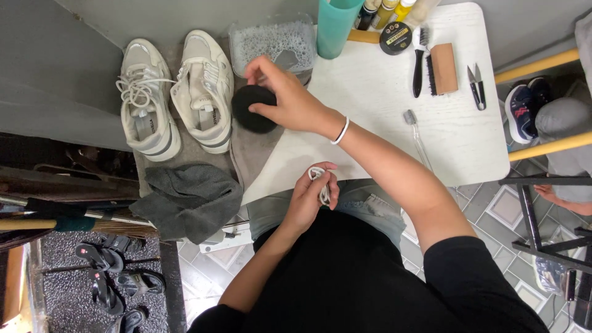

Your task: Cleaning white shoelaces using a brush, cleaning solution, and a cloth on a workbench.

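Gripping: my right hand (pixel 290 98) had its fingers curled down over a round black sponge (pixel 253 108), pressing it from above at the left edge of the white table (pixel 382 123).
Left hand: my left hand (pixel 308 197) was closed around a bunched white shoelace (pixel 320 185), loops of it poking out between thumb and fingers, just in front of my lap.
Sponge's place: it sat on a grey cloth (pixel 246 157) that hung over the table's edge, right beside the nearer shoe.
Shoes: a pair of white sneakers (pixel 176 92) lay side by side to the left of the sponge, toes pointing away from me; the left one had its lace in, bunched on top.
Tub: a clear plastic tub of foamy water (pixel 271 40) stood just beyond my right hand.
Cup: a teal cup (pixel 336 28) stood next to the tub.
Tools: a black brush (pixel 419 61), a wooden-backed brush (pixel 443 68), small snips (pixel 475 86) and a round black tin (pixel 395 38) lay further right on the table.
Floor side: a dark grey rag (pixel 188 197) lay crumpled below the shoes.
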